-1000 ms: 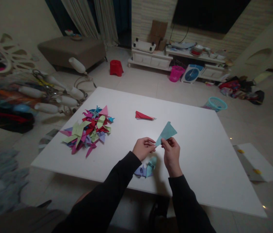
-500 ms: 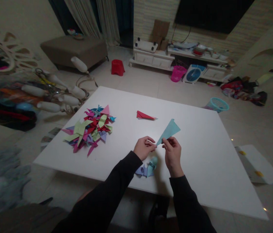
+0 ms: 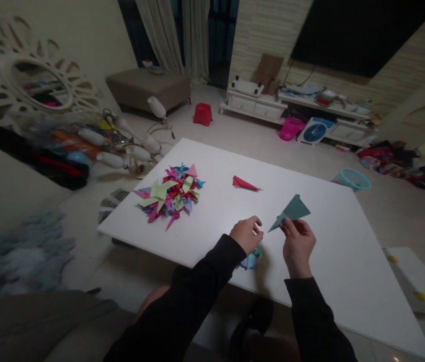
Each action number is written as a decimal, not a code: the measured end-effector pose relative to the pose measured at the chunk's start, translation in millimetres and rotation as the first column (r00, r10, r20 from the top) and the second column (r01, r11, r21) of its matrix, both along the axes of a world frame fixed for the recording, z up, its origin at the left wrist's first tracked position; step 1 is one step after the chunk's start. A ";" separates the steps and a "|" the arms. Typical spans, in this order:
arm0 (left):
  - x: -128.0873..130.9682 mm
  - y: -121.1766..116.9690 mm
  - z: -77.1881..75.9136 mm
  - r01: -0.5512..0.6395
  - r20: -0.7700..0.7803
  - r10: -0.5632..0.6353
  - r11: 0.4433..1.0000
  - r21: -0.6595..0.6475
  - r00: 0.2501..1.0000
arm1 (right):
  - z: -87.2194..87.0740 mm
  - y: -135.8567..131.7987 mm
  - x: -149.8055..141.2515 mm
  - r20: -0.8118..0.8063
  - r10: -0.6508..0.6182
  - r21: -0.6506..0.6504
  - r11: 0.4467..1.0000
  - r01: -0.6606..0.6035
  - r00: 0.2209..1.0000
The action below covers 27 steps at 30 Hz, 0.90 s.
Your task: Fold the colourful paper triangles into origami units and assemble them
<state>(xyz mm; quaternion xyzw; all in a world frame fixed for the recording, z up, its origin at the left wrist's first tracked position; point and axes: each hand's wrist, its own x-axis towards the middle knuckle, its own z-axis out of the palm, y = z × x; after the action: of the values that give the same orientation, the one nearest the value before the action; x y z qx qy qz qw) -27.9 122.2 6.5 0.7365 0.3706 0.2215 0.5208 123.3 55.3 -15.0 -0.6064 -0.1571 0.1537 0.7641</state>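
Note:
A teal folded paper (image 3: 293,208), pointed at its lower left and wide at its upper right, is pinched in my right hand (image 3: 298,244) above the white table. My left hand (image 3: 247,235) is apart from the paper's tip, fingers curved and parted, with nothing in them. Partly hidden below it lie light-blue and purple folded papers (image 3: 253,259) near the table's front edge. Farther back rests a red folded paper bundle (image 3: 246,184). To the left is a heap of folded paper pieces (image 3: 174,193) in pink, green, red, purple and blue.
The white table (image 3: 212,156) fills the middle. A chandelier-like lamp (image 3: 137,146) lies on the floor at its left. Beyond stand a red stool (image 3: 202,114), a pink bin (image 3: 291,129) and a fan (image 3: 315,131). A turquoise basket (image 3: 353,179) is by the far right edge.
My left hand has come away from the paper's narrow tip. My right hand keeps its pinch on the teal paper. The view has swung left, shifting everything rightward.

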 end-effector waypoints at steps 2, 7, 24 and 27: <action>-6.5 -3.1 5.3 -0.006 0.011 0.005 1.000 0.022 1.000 | -3.0 -13.1 3.2 0.121 -0.010 -0.096 0.995 0.022 0.993; -17.9 -4.1 21.2 -0.047 0.036 0.045 0.997 0.061 0.998 | -12.9 -40.6 14.3 0.472 0.058 -0.386 0.910 0.148 0.879; -28.8 11.4 44.3 -0.101 0.203 0.076 0.988 0.118 0.976 | -50.0 231.9 40.5 0.668 0.717 -0.736 0.599 0.315 0.198; -29.4 15.1 42.7 -0.108 0.208 0.081 0.987 0.120 0.975 | -70.0 237.3 39.4 0.619 0.765 -0.771 0.548 0.325 0.180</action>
<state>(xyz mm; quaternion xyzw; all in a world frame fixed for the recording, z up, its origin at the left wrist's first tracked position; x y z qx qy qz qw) -57.2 137.2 49.2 0.7241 0.3351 0.3436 0.4954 162.7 292.6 -85.0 -0.7859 -0.6076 -0.0738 0.0879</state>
